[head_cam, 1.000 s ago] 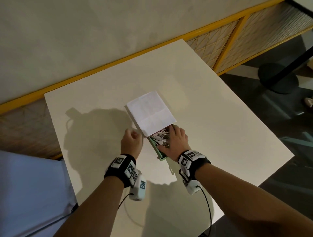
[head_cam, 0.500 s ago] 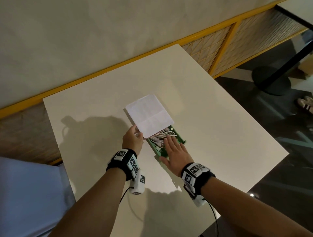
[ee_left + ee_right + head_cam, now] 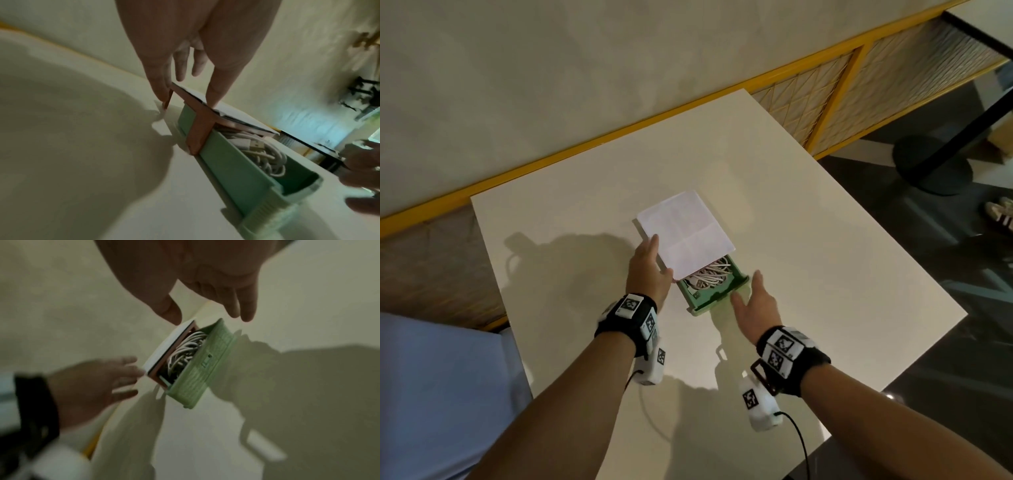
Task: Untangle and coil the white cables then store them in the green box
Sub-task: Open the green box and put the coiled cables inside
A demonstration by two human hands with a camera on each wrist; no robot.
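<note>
The green box [image 3: 714, 294] sits near the centre of the tabletop [image 3: 825, 240], its drawer partly pulled out of a white sleeve [image 3: 685, 233] toward the near edge. The coiled white cables [image 3: 710, 274] lie inside the exposed drawer section. The left hand [image 3: 649, 270] rests against the sleeve's left side, fingers [image 3: 158, 84] straight, thumb on the top face. The right hand [image 3: 755, 301] hovers just beside the drawer's near end, apart from it, fingers [image 3: 248, 311] loosely spread and holding nothing. Both wrists carry black bands with marker tags.
</note>
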